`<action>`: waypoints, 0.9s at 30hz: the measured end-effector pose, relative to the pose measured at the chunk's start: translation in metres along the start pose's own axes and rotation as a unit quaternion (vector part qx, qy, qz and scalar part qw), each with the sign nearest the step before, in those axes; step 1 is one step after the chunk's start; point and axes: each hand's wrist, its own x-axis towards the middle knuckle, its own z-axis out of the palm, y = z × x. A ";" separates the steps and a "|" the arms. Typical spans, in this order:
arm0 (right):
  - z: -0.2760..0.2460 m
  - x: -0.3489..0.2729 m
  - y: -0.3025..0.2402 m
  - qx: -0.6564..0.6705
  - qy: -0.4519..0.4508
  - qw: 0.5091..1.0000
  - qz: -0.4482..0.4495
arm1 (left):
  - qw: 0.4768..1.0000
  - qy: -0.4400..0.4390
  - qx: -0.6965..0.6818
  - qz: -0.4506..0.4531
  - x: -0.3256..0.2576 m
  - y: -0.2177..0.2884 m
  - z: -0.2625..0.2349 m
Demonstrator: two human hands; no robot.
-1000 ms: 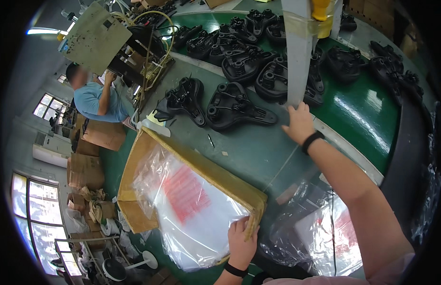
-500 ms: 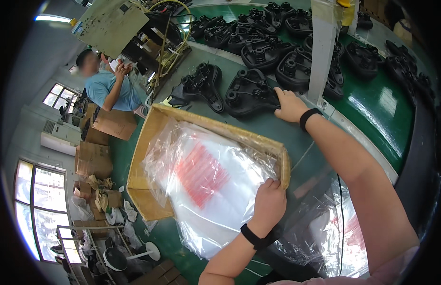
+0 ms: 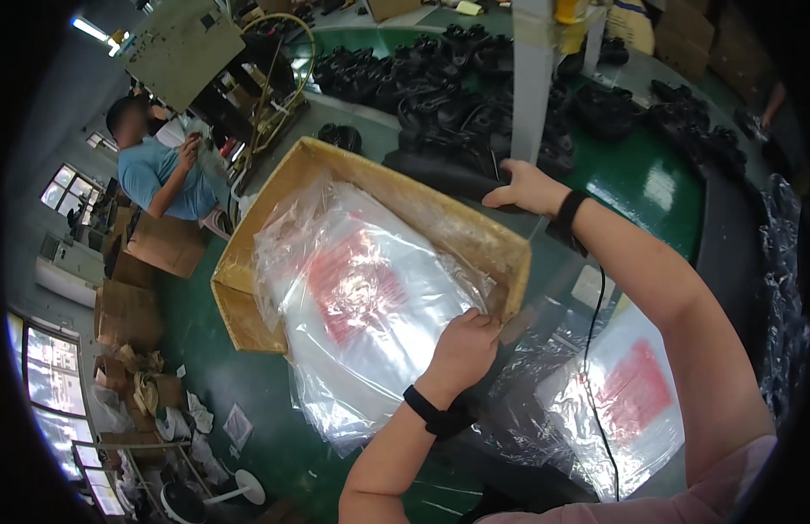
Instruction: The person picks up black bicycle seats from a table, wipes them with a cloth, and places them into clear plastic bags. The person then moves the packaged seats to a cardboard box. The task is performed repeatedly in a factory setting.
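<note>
A yellow-brown open cardboard box (image 3: pixel 370 170) lies tilted before me. Clear plastic bags (image 3: pixel 379 349) with a red printed patch fill it and spill over its near side. At the box's near right corner, my left hand (image 3: pixel 466 345) is closed, its fingers curled by the box edge and the bags; the exact grip is partly hidden. Beyond the box, my right hand (image 3: pixel 531 194) holds the end of a black bicycle saddle (image 3: pixel 453 175), partly hidden behind the box's far wall. Dark bands circle both wrists.
Many black saddles (image 3: pixel 431 74) crowd the green surface behind a white post (image 3: pixel 531 79). More clear bags (image 3: pixel 632 393) lie at right, with a black cable (image 3: pixel 594 384) across them. A machine (image 3: pixel 178 52) stands far left beside a person in blue (image 3: pixel 160 175). Cartons (image 3: pixel 130 310) line the left side.
The box has shifted away from me and now hides the nearer saddles. The saddle at my right hand now shows more edge-on. The view has also shifted, bringing more bags in at right.
</note>
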 end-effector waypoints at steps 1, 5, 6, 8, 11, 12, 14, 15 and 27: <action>-0.011 -0.022 -0.006 0.147 -0.051 0.985 0.069 | 1.000 0.004 0.003 -0.001 -0.003 0.001 0.001; -0.049 -0.128 0.009 0.566 -0.239 0.785 0.080 | 1.000 0.010 0.001 -0.004 -0.016 0.004 0.002; -0.046 -0.166 0.005 0.611 -0.211 0.760 0.067 | 1.000 0.013 0.012 -0.016 -0.018 0.007 0.002; -0.052 -0.227 0.027 0.662 -0.285 0.693 -0.021 | 0.998 0.002 0.046 -0.039 -0.015 0.019 -0.001; -0.045 -0.320 0.028 0.736 -0.264 0.624 -0.018 | 0.988 0.096 0.107 -0.061 -0.028 0.064 -0.011; -0.047 -0.347 0.032 0.746 -0.250 0.616 -0.030 | 0.980 0.186 0.045 -0.059 -0.029 0.101 -0.016; -0.042 -0.396 0.049 0.782 -0.256 0.565 -0.060 | 0.976 0.218 -0.008 0.014 -0.040 0.183 -0.030; -0.040 -0.422 0.051 0.794 -0.220 0.564 -0.050 | 0.981 0.177 0.005 0.086 -0.044 0.228 -0.029; -0.011 -0.661 0.136 0.663 -0.038 0.747 0.037 | 0.961 -0.204 0.142 -0.119 0.026 0.269 0.082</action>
